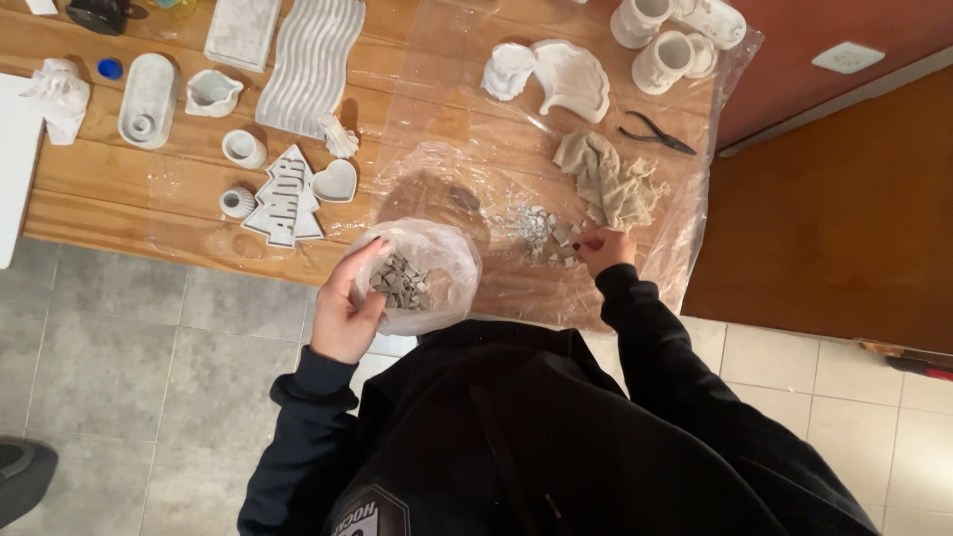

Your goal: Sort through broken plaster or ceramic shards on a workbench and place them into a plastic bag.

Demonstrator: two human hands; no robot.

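Head view: left hand [344,310] grips an open plastic bag [429,268] of grey shards, while right hand [603,248] fingers pinch fragments from the pile [544,234] on the bench [129,199]. Gathering looks underway; next comes carrying the pinch into the bag.

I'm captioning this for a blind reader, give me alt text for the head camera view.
Seen from above, a person's left hand holds a clear plastic bag of grey broken pieces while the right hand touches a pile of fragments on plastic sheeting over a wooden table with white cast ornaments.
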